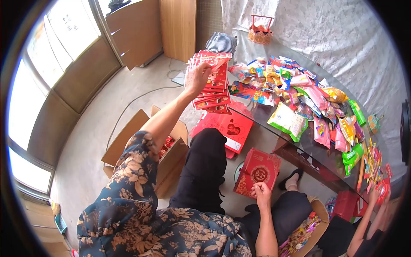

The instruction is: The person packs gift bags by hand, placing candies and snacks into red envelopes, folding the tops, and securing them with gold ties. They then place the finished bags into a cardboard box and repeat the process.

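Observation:
My left hand [198, 80] reaches out over a pile of flat red printed packets [217, 79], its fingers closed at the top of the pile, on a red packet. Lower right, my right hand [262, 192] pinches the near edge of a red gift bag [259, 171] with a round gold emblem. Between my hands, a larger red bag [231, 128] with a dark heart print lies beside the table. How far the pile is supported underneath is hidden.
Colourful snack packs [295, 94] cover the glass table [314, 156]. A cardboard box [171, 165] with red contents stands left of my leg, and a carton of sweets [306, 231] lies right. Another person's hands [379, 192] hold a red item at far right. A cable [128, 99] crosses the floor.

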A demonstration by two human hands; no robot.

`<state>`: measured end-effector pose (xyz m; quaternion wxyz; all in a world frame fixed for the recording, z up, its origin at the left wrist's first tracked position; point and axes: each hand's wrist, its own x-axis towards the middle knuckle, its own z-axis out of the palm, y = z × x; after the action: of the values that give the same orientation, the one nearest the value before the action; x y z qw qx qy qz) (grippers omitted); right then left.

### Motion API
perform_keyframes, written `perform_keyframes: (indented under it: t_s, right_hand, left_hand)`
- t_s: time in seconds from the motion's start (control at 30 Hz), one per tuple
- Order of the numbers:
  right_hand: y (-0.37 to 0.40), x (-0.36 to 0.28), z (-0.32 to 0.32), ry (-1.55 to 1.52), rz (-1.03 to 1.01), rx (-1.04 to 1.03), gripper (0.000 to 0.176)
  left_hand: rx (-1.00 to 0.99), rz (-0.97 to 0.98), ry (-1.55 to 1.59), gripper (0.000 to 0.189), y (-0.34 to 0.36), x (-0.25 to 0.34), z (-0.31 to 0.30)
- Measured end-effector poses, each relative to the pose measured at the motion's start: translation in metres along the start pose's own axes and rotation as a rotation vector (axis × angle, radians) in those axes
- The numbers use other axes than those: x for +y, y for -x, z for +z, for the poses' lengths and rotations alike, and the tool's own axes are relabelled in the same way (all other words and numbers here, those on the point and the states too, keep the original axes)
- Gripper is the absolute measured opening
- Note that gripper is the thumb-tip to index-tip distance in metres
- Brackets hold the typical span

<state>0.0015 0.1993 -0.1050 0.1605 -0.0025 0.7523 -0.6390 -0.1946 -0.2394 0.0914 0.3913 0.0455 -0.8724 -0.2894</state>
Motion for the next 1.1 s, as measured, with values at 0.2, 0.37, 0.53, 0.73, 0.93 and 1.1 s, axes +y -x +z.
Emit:
perform_keyframes:
  t_s: [0.2, 0.37, 0.53, 0.73, 0.93, 1.1]
  right_hand:
    - [-0.007, -0.006, 0.001, -0.25, 0.059, -0.03, 0.019]
    - [-0.011, -0.014, -0.007, -0.458, 0.032, 0.099, 0.027]
    - [-0.006, -0.014, -0.017, -0.39, -0.003, 0.28, 0.03]
    - [-0.001, -0.02, -0.017, -0.365, -0.079, 0.206, 0.04]
    - [-0.003, -0.023, -0.011, -0.252, -0.033, 0.2, 0.04]
    - [-0.009, 0.001, -0.017, -0.373, -0.04, 0.231, 0.033]
  left_hand:
    - [-0.309, 0.157, 0.403, 0.013, 0.081, 0.124, -0.025]
    - [-0.729, -0.078, 0.623, 0.008, 0.149, 0.179, -0.004]
    - [-0.834, 0.084, 0.681, 0.017, 0.2, 0.186, 0.039]
    - [-0.84, 0.314, 0.485, 0.022, 0.239, 0.179, 0.064]
    - [-0.814, 0.444, 0.503, 0.019, 0.263, 0.183, 0.073]
    - [-0.649, 0.342, 0.544, 0.014, 0.263, 0.174, 0.092]
